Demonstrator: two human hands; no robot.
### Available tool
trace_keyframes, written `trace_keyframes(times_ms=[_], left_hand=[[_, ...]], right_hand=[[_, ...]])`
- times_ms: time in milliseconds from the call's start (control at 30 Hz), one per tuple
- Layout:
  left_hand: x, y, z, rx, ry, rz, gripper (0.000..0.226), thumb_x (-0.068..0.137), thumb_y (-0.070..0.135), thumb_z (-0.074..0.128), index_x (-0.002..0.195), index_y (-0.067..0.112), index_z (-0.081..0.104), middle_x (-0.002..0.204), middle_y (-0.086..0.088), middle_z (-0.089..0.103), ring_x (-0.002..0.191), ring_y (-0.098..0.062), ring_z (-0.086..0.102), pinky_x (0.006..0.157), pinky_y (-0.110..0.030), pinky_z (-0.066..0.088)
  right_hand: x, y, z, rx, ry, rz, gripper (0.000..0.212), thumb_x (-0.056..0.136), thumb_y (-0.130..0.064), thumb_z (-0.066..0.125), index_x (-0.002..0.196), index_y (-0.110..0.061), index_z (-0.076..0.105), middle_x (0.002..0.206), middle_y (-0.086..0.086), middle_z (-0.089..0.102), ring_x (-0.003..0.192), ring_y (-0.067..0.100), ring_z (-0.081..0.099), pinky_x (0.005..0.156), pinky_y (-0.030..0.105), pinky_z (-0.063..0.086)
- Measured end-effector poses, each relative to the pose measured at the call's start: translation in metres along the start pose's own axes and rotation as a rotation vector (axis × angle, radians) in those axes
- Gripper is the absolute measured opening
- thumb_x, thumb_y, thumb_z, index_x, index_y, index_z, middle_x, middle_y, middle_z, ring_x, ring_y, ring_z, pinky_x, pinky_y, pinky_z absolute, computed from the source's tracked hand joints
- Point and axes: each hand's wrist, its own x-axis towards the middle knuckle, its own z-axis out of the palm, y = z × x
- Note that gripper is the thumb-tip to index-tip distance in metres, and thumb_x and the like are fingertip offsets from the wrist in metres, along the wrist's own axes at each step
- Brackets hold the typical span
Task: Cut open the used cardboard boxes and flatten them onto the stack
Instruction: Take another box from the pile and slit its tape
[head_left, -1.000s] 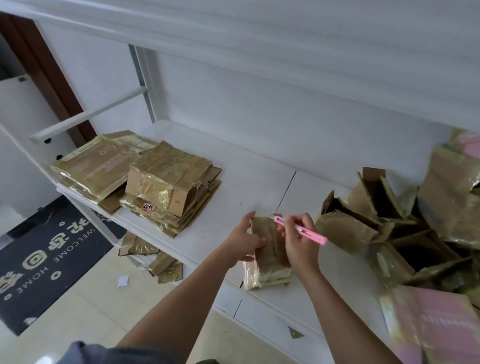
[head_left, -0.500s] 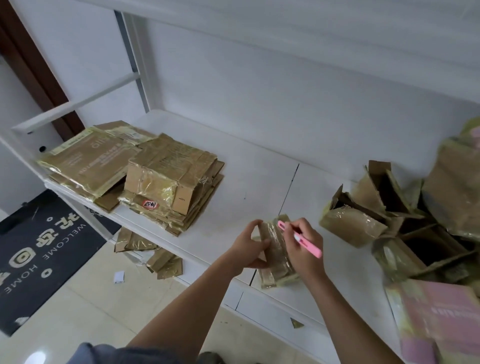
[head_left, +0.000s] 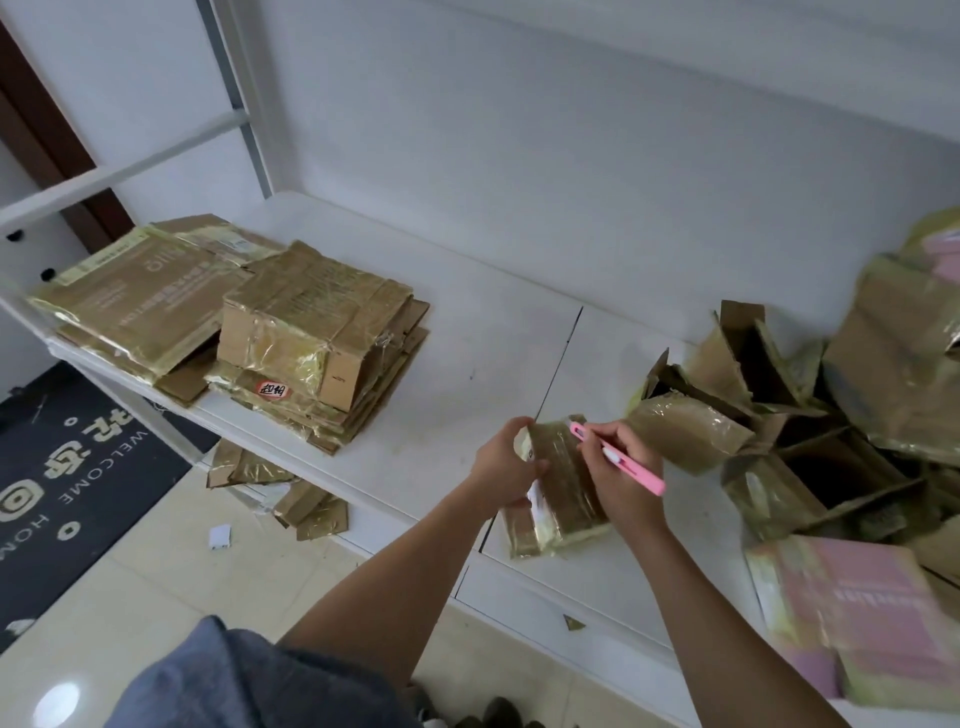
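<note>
Two hands worked one small tape-wrapped brown cardboard box (head_left: 558, 483), which stood tilted on the front edge of the white shelf surface (head_left: 467, 364). Left hand (head_left: 506, 467) gripped the box's left side, fingers curled round it. Right hand (head_left: 621, 470) held a slim pink utility knife (head_left: 618, 458), its tip at the box's top edge. Flattened brown cardboard stack (head_left: 311, 353) lay well apart on the left of the shelf. Heap of opened brown cardboard boxes (head_left: 810, 415) sat at right (visible interiors dark, contents not discernible). Pink-faced flat cartons (head_left: 852, 613) lay nearest the right forearm.
</note>
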Motion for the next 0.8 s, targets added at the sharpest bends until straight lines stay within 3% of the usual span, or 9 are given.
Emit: trace_keyframes(times_ms=[100,200,333,433,567,800], left_hand=[[0.0,-0.001,0.003,0.044,0.028,0.006,0.055,0.092,0.017,0.065,0.137,0.039,0.045,0.099,-0.003,0.049,0.073,-0.019,0.06,0.065,-0.039,0.062],[0.0,-0.001,0.004,0.081,0.044,0.013,0.055,0.091,0.018,0.064,0.138,0.039,0.044,0.091,0.0,0.05,0.069,-0.019,0.06,0.07,-0.043,0.062],[-0.001,0.001,0.004,0.101,0.055,0.014,0.054,0.091,0.019,0.062,0.136,0.04,0.043,0.085,0.0,0.053,0.066,-0.018,0.059,0.065,-0.038,0.062],[-0.003,0.003,0.008,0.103,0.089,0.002,0.053,0.088,0.018,0.059,0.134,0.041,0.045,0.086,-0.001,0.058,0.064,-0.019,0.06,0.06,-0.034,0.061],[-0.005,0.005,0.009,0.048,0.098,-0.03,0.052,0.087,0.016,0.058,0.13,0.043,0.047,0.086,-0.003,0.059,0.063,-0.017,0.058,0.049,-0.026,0.056],[-0.008,0.01,0.013,0.067,0.137,-0.057,0.047,0.088,0.016,0.056,0.125,0.045,0.049,0.094,-0.007,0.062,0.062,-0.019,0.059,0.046,-0.024,0.052]], right_hand=[[-0.002,0.003,-0.001,-0.048,-0.03,-0.074,0.02,0.089,-0.001,0.067,0.08,-0.019,0.064,0.081,-0.007,0.072,0.079,0.006,0.07,0.064,0.019,0.055],[-0.002,0.003,-0.001,-0.091,-0.056,-0.171,0.014,0.09,0.002,0.065,0.082,-0.01,0.064,0.082,-0.001,0.072,0.078,0.005,0.07,0.063,0.019,0.055],[0.002,0.002,-0.004,-0.203,-0.176,-0.257,0.007,0.091,0.003,0.062,0.085,0.0,0.063,0.077,0.0,0.067,0.07,0.003,0.063,0.059,0.014,0.047],[0.009,-0.003,-0.008,-0.268,-0.263,-0.315,0.004,0.092,0.003,0.062,0.088,0.003,0.062,0.084,0.001,0.067,0.077,0.002,0.064,0.066,0.014,0.048],[0.008,-0.006,-0.01,-0.276,-0.304,-0.311,0.004,0.093,0.001,0.06,0.089,-0.001,0.06,0.083,0.008,0.067,0.079,0.017,0.067,0.067,0.025,0.053],[-0.013,0.006,-0.031,-0.274,-0.335,-0.256,0.009,0.093,-0.003,0.06,0.085,-0.007,0.058,0.082,0.003,0.067,0.076,0.007,0.066,0.062,0.02,0.053]])
